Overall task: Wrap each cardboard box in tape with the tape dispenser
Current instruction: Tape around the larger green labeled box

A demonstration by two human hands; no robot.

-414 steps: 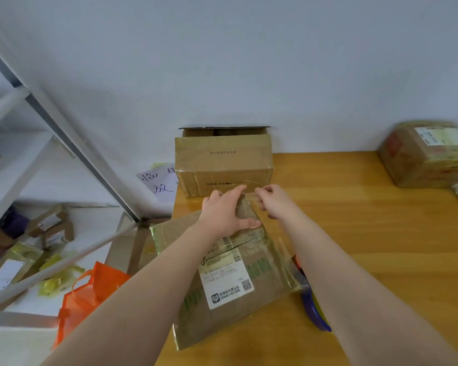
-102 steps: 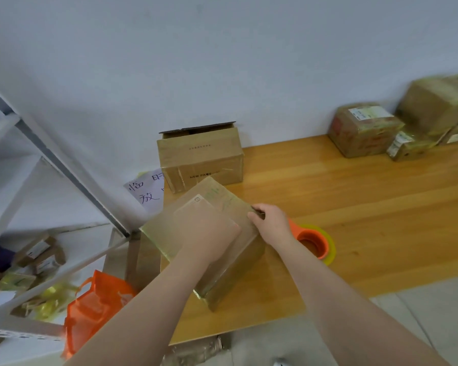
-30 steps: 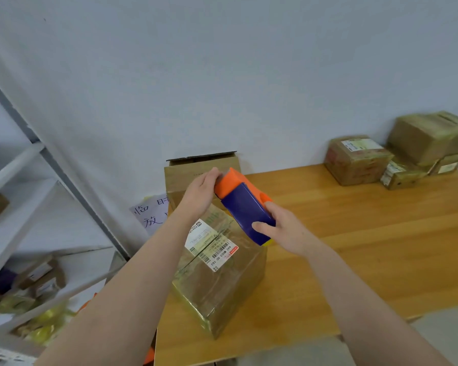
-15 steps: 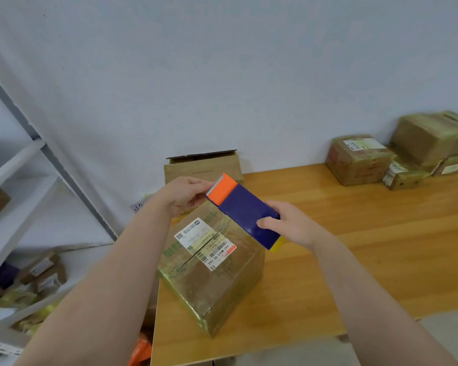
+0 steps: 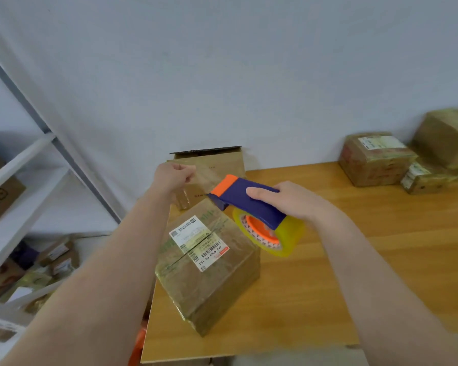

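In the middle of the frame the right hand (image 5: 283,200) grips the blue-and-orange tape dispenser (image 5: 245,199) from above, fingers curled over its body, with the yellow roll (image 5: 280,236) hanging beneath. Up and to the left, the left hand (image 5: 173,175) pinches the free end of the clear tape (image 5: 204,175), which runs taut to the dispenser's orange mouth. Both hover above the cardboard box (image 5: 209,276), which sits askew, label up and already glossy with tape, on the near left corner of the wooden table (image 5: 381,247). The step looks like drawing out a length to lay down. To do it well, hold the strip tight and flat so it cannot fold onto itself, press the end onto a face first, then pull the dispenser in line with the box so the band lies without wrinkles. An open box (image 5: 222,159) stands behind against the wall.
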